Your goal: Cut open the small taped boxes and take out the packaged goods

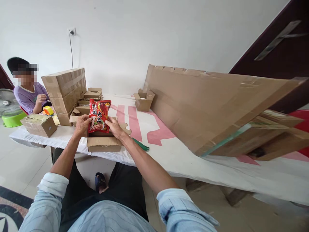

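A red printed food packet (99, 112) is held upright over an open cardboard box (105, 144) at the table's near edge. My left hand (82, 125) is closed on the packet's left side, thumb on its front. On the other side, my right hand (114, 127) pinches its lower right edge. The packet and my hands partly hide the inside of the box. Just right of the box lies a green-handled tool (141, 144), its far end hidden behind my right wrist.
Stacked taped cartons (64, 93) stand at left, with a single carton (40, 124) and yellow tape roll (48, 110) nearby. A person in purple (29, 96) sits beyond. A small open box (143, 100) stands farther back. A large cardboard sheet (205, 103) leans across the right side.
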Motion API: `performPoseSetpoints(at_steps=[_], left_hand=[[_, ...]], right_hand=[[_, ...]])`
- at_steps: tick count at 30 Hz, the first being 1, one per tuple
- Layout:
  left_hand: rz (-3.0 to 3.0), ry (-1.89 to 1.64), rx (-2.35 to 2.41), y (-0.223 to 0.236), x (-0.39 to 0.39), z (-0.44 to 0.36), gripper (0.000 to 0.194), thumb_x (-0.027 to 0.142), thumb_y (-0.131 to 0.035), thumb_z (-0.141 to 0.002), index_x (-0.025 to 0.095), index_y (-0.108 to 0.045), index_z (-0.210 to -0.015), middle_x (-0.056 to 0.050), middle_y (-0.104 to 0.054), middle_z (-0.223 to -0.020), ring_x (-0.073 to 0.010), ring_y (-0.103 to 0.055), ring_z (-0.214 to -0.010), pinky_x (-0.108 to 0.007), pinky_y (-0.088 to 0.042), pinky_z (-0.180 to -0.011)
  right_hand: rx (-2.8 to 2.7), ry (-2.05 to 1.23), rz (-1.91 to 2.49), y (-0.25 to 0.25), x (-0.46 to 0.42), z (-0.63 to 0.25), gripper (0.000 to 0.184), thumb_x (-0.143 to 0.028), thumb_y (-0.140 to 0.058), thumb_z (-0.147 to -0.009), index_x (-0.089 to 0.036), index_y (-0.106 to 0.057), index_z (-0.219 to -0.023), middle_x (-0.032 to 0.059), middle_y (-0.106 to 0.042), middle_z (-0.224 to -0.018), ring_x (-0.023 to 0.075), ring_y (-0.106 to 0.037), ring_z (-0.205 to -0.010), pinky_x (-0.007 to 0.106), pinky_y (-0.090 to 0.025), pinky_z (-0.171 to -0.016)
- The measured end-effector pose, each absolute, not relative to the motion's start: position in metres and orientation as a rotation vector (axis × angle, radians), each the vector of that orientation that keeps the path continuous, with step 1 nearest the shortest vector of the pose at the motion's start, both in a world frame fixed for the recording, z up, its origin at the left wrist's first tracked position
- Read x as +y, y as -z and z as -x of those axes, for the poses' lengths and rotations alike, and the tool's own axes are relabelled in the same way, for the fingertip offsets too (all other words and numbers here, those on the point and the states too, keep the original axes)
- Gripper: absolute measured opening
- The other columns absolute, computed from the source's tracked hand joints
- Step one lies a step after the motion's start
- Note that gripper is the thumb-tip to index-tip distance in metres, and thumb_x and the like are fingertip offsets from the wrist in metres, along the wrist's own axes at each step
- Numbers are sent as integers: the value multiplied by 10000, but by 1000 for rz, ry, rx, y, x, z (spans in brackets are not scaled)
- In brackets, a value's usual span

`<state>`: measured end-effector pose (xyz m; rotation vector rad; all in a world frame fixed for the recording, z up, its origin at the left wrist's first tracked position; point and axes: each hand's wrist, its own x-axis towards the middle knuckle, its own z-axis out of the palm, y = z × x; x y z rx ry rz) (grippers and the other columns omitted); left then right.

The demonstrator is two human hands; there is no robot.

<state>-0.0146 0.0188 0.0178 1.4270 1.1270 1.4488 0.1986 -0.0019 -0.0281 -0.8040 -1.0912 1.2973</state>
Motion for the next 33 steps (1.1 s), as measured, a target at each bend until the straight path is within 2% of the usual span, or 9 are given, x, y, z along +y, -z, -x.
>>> performPoseSetpoints(at_steps=[7, 11, 20, 25, 28, 33], left_hand=[[-1433, -1481, 1012, -49, 13, 11, 406, 454, -1033, -623, 181, -787, -795, -41, -820, -780, -189, -729, -689, -297, -613, -653], [-1449, -1520, 941, -63, 7, 8, 434, 464, -1052, -600, 173, -808, -810, -44, -824, -777, -196, -740, -692, -306, -629, -652], [-1491, -1554, 854, -81, 4, 4, 467, 485, -1066, -584, 174, -796, -804, -32, -810, -758, -185, -737, -680, -309, -639, -672], [-1537, -1519, 839, -73, 1, 5, 511, 542, -1074, -622, 178, -793, -845, -34, -817, -784, -189, -740, -693, -318, -640, -679], [-1576, -1463, 781, -63, -5, 3, 580, 584, -1079, -643, 179, -809, -958, -36, -831, -833, -202, -772, -751, -332, -663, -736], [-1584, -1388, 740, -55, -7, 2, 707, 460, -1155, -528, 183, -792, -1068, -58, -875, -994, -256, -833, -897, -398, -709, -874]], right_hand=[[-1171, -1172, 732, 7, 6, -206, 394, -488, -866, -866, -293, -719, -1175, 39, -869, -1224, 307, -796, -1280, 522, -645, -1203], [-1202, -1137, 677, -6, 4, -209, 480, -540, -880, -851, -288, -716, -1225, 49, -859, -1284, 322, -776, -1312, 530, -636, -1217], [-1272, -1007, 635, -24, -1, -213, 550, -642, -869, -871, -302, -714, -1275, 56, -831, -1406, 328, -702, -1449, 537, -594, -1285], [-1212, -1052, 633, -13, -2, -210, 582, -662, -890, -815, -299, -687, -1223, 67, -841, -1299, 336, -755, -1338, 548, -636, -1211], [-1173, -1112, 675, -2, -3, -206, 615, -685, -887, -795, -303, -660, -1219, 61, -848, -1226, 337, -786, -1267, 553, -664, -1145], [-1290, -1037, 704, 2, -6, -202, 595, -707, -845, -846, -302, -671, -1246, 63, -845, -1267, 324, -790, -1251, 534, -666, -1129]])
